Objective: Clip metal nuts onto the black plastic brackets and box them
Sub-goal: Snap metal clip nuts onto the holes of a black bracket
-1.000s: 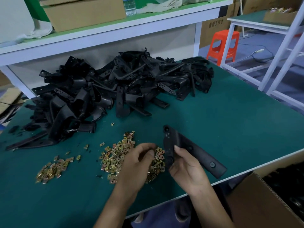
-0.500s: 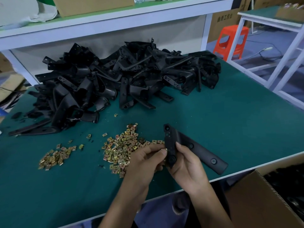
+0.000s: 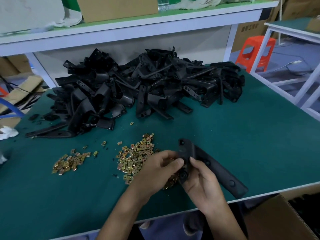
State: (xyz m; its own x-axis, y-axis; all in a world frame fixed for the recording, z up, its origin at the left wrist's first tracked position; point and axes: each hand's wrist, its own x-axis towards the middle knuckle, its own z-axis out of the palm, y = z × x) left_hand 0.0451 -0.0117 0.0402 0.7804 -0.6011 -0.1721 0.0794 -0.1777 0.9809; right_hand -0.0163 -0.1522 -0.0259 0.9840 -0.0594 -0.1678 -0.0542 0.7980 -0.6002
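At the far left edge of the frame, on the green bench (image 3: 242, 135), I log item one: a crumpled white cloth (image 3: 7, 133).

Item two, left of centre: a small heap of brass-coloured nuts (image 3: 69, 163), lying flat, with a few strays just to its right.

Item three, upper centre: a tall, tangled pile of black brackets (image 3: 138, 87) spanning most of the bench's far side, below a white-edged shelf (image 3: 131, 30) that carries a cardboard carton (image 3: 117, 7).

Item four, centre: a larger heap of nuts (image 3: 136, 156), well apart from the small heap; its right side is hidden under the hands.

Item five, lower centre: the left hand (image 3: 155, 172), fingers curled, pinching a single nut (image 3: 172, 159), which I see only as a brass glint between the fingertips. The thumb tip touches the left edge of the held bracket (image 3: 213, 168).

Item six: that held bracket, an L-shaped black piece. Its short arm points up the frame, and its long arm runs down and right to the bench's near edge. Whether it rests on the bench I cannot tell.

Item seven: the right hand (image 3: 202, 184), gripping the bracket at its corner, thumb on top and fingers wrapped underneath.

Item eight, lower right corner: an open brown box (image 3: 277, 220) below the bench edge; its contents are too dark to make out.

Item nine, upper right: an orange stool (image 3: 256, 51) on the floor.
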